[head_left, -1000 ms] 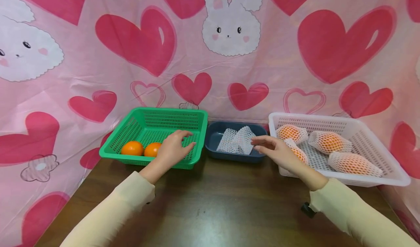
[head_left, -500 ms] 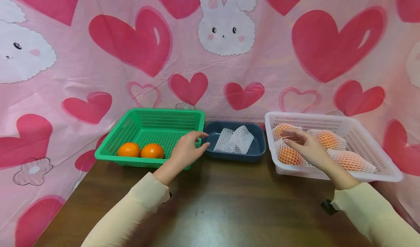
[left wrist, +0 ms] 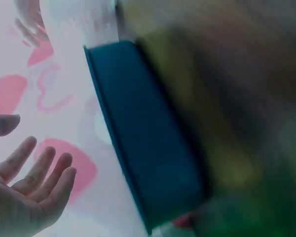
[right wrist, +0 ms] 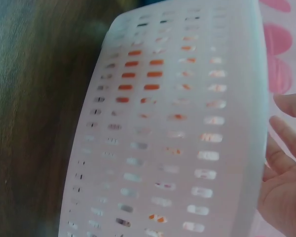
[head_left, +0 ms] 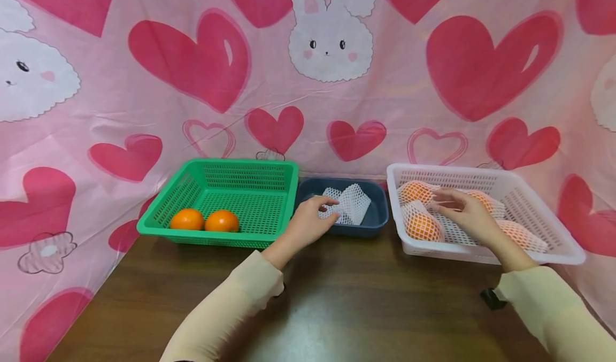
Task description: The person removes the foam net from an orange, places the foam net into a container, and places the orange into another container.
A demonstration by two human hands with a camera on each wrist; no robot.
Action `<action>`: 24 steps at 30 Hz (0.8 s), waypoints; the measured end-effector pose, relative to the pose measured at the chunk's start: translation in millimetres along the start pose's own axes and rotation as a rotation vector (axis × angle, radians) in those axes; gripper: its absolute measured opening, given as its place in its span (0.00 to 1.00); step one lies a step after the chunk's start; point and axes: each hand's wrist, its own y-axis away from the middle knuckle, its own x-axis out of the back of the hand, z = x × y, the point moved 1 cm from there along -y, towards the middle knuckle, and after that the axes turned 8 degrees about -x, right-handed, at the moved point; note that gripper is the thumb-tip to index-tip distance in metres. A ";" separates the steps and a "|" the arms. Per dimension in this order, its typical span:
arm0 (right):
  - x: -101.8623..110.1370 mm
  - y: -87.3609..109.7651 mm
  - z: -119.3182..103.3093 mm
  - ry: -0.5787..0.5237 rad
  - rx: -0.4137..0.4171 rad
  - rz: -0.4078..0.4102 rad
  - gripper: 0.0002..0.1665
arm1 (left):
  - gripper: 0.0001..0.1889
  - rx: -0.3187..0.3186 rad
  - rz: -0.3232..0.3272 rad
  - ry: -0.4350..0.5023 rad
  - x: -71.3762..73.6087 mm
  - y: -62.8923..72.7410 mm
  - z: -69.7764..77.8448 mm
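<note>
My left hand [head_left: 310, 220] hovers at the dark blue tray [head_left: 382, 217], fingers relaxed and holding nothing. In that tray lie white foam net sleeves [head_left: 356, 204], partly behind the fingers. The left wrist view, blurred, shows the same hand [left wrist: 32, 197] with spread fingers beside the tray's outer side [left wrist: 143, 138]. Over the white basket [head_left: 452, 251] is my right hand [head_left: 471, 217], loosely bent and holding nothing. Oranges in net sleeves lie in this basket, one [head_left: 423, 227] at the near left, another [head_left: 415, 191] behind it. The right wrist view has the open hand [right wrist: 286, 182] above the basket's slotted wall [right wrist: 163, 148].
A green basket [head_left: 216, 237] stands to the left with two bare oranges, one [head_left: 186, 219] in its near left corner and the other [head_left: 222, 221] beside it. All containers line the back of the brown wooden table [head_left: 337, 308]. A pink heart-print cloth [head_left: 356, 105] hangs behind.
My left hand has moved right, from over the green basket to the blue tray. My right hand has moved right, from beside the tray to over the white basket. The view has shifted slightly.
</note>
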 end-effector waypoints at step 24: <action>-13.1 -19.0 17.8 0.123 -0.129 -0.332 0.47 | 0.23 0.277 -0.165 0.696 -98.2 -25.4 43.6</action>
